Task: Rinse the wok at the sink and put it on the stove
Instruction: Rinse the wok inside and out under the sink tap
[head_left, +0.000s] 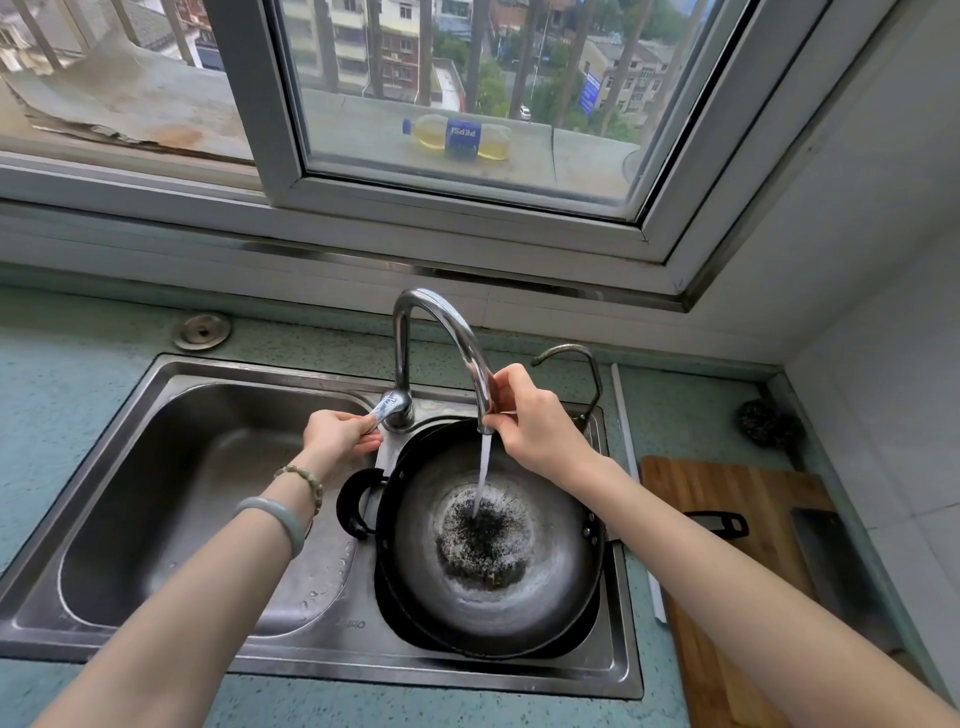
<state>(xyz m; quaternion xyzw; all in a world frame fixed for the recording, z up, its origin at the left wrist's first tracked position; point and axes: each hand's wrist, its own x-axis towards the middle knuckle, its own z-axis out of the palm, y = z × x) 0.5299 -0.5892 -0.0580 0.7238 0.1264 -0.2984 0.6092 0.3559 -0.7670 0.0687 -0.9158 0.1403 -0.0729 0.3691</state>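
The wok is seated in the right basin of the sink, against the sink's right edge, with one loop handle resting over the divider between the basins. Water is delivered from the faucet spout onto the dark patch at the wok's centre, where a shallow pool is seen. The faucet lever is pinched by the closed fingers of the left hand; the spout's tip is gripped by the curled fingers of the right hand. For a good rinse, the flow is best kept moderate so that spray is not thrown over the sink's front edge, and the spout may be swung so that the walls are wetted, not only the centre. The stove is not in view. A cutting board lies on the counter beyond the sink's right edge.
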